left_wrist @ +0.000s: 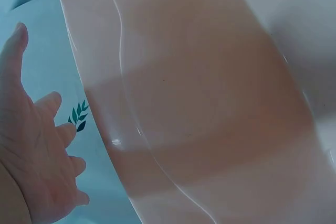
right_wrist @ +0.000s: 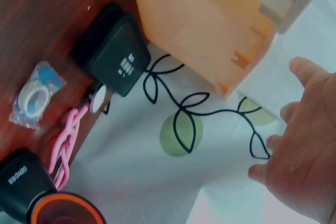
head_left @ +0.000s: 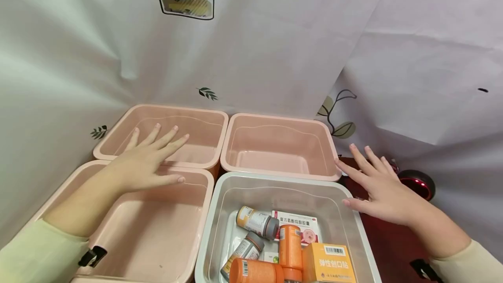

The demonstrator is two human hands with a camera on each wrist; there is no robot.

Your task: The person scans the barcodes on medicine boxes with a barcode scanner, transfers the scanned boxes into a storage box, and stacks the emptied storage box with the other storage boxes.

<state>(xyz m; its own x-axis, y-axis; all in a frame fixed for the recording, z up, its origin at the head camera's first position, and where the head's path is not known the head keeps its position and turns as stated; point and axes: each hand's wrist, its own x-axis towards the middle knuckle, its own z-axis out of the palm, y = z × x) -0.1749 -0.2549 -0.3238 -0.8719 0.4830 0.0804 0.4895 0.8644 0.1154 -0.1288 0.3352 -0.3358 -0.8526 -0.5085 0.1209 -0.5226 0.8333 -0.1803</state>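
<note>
My left hand (head_left: 147, 165), fingers spread and holding nothing, hovers over the two pink bins on the left. Its palm and fingertips also show at the left edge of the left wrist view. Fingers splayed too, my right hand (head_left: 381, 187) is held above the right rim of the pale grey bin (head_left: 342, 213). That bin contains an orange bottle (head_left: 290, 248), another orange bottle (head_left: 255, 271), a grey-capped bottle (head_left: 257, 222), a second grey-capped bottle (head_left: 243, 252), a white medicine box (head_left: 296, 224) and a yellow bandage box (head_left: 332, 263).
Pink bins stand at the front left (head_left: 137, 230), back left (head_left: 188, 152) and back middle (head_left: 271, 163). On the dark red table (right_wrist: 31, 40) lie a black box (right_wrist: 121, 56), a wrapped white roll (right_wrist: 34, 100) and a pink braided cord (right_wrist: 65, 140). A printed sheet (head_left: 267, 56) hangs behind.
</note>
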